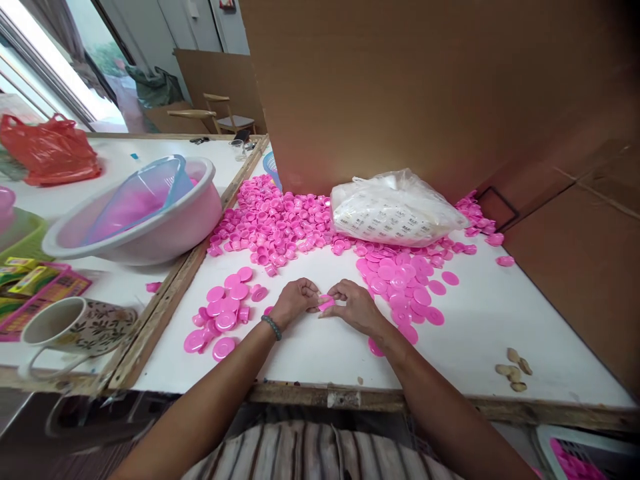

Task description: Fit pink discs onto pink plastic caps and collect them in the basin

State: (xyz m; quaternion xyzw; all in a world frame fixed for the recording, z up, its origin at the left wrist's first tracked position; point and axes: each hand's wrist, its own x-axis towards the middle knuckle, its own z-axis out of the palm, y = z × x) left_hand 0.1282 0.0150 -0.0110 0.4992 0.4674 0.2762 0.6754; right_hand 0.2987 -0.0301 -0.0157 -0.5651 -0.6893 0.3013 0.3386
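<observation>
Pinching partly hidden pink piece [327, 304], left hand [294, 301], right hand [359, 307]

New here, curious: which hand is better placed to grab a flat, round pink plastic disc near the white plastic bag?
Probably the right hand: the pink discs lie beside it, farther from the left hand. Both are occupied.

The left hand [299, 299] and right hand [359, 307] are bare, as are both forearms [213, 403]. A grey-green bracelet [272, 327] of small round beads circles the left wrist [281, 316], and a striped garment [300, 453] in cream, brown and grey shows nearest
</observation>
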